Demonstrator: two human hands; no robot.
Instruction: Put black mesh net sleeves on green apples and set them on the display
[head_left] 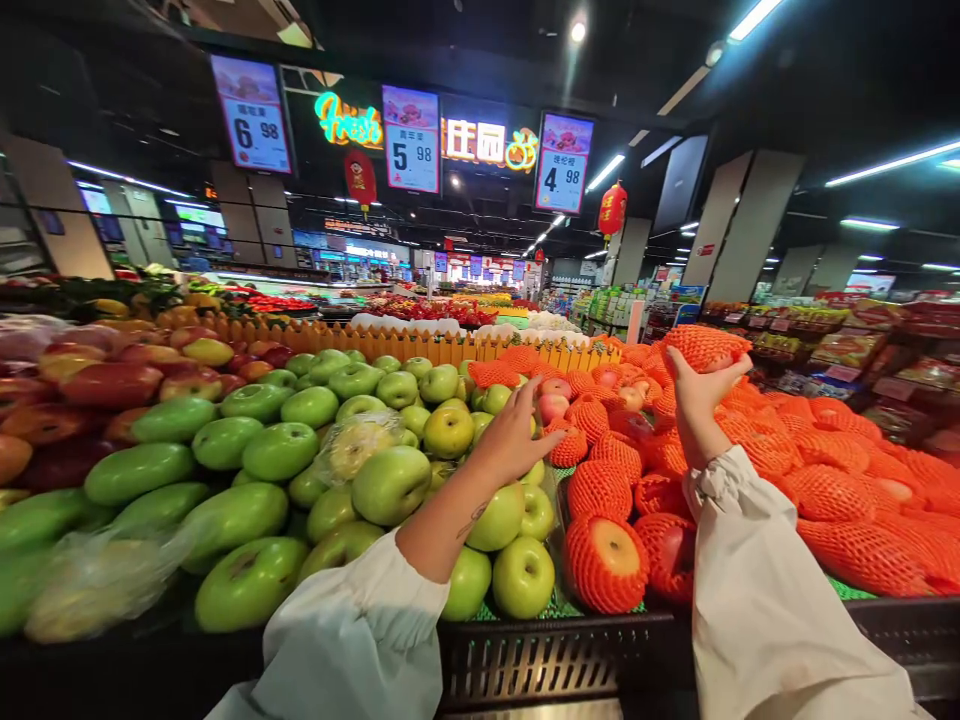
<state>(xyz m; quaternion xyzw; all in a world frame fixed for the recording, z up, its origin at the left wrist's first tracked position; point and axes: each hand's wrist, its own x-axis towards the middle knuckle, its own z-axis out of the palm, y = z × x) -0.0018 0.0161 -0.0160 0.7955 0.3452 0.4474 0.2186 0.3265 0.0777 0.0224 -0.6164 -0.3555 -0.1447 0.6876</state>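
My right hand (697,392) is raised above the display and grips an apple wrapped in orange foam netting (703,346). Beneath it lies a heap of netted red apples (604,562). My left hand (514,434) reaches forward with fingers spread, hovering over the border between the green apples (391,484) and the netted ones, and holds nothing. Both arms wear pale long sleeves.
Red apples (112,384) fill the far left. A bagged apple (356,445) lies among the green ones. A black crate rim (540,655) fronts the stand, a yellow picket fence (420,348) backs it. Price signs (411,140) hang overhead; shelves (847,350) stand right.
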